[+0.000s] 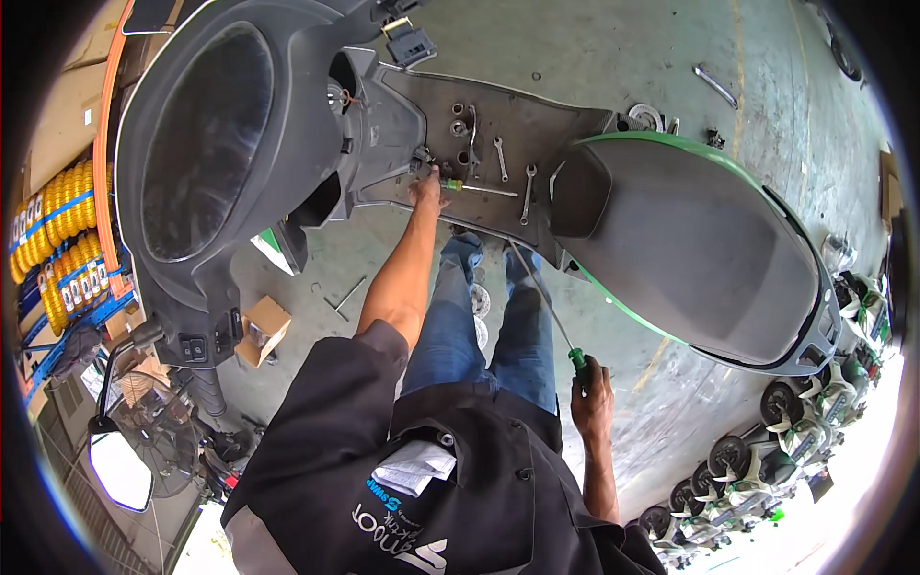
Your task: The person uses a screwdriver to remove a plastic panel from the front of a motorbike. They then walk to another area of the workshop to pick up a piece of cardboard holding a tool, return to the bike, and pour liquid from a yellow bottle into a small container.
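Observation:
My left hand (426, 190) is at the near edge of a scooter's footboard (565, 120), its fingers closed at the handle of a screwdriver (479, 188). That handle is green and yellow, partly hidden by the hand, and its shaft points right across the board. A small dark part (420, 160) sits just beyond these fingers. Lower right, my right hand (592, 398) is wrapped round the green handle of a long screwdriver (548, 305), whose shaft slants up toward the footboard's near edge. Two wrenches (528, 195) (500, 159) and several small metal parts (459, 126) lie on the board.
The scooter's dark front panel (206, 144) rises at left, its seat (700, 240) at right. On the floor lie a T-shaped tool (345, 299), an open carton (264, 329) and a far wrench (716, 85). Yellow coils (62, 220) hang at left; several scooters (781, 402) stand lower right.

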Demonstrator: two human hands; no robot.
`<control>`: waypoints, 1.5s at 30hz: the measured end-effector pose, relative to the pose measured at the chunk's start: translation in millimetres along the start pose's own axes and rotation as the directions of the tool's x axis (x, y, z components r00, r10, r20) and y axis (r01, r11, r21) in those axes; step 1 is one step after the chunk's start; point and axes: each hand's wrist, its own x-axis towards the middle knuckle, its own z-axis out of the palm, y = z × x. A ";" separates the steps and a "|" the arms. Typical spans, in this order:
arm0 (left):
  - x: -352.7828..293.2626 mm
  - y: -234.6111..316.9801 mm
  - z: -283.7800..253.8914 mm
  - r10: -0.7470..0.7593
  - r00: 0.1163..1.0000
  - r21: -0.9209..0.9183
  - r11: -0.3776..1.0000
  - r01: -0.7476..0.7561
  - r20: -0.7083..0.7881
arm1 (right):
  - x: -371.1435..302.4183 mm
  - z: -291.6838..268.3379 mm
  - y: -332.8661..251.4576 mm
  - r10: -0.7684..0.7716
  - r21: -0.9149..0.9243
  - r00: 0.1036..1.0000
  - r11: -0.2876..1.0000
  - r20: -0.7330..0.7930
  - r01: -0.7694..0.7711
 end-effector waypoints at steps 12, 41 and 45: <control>-181.6 -21.9 -118.5 0.178 0.933 0.090 0.972 -0.216 0.312 | 31.2 9.9 -22.4 -0.071 0.683 0.959 0.717 0.274 -0.142; -279.4 116.6 -233.7 0.731 0.632 -0.284 0.683 -0.674 0.259 | 9.3 47.7 -135.9 -0.381 0.925 0.916 0.378 0.129 0.027; -283.1 114.1 -232.7 0.729 0.639 -0.284 0.685 -0.671 0.246 | 18.1 40.1 -136.8 -0.405 0.922 0.906 0.384 0.122 0.047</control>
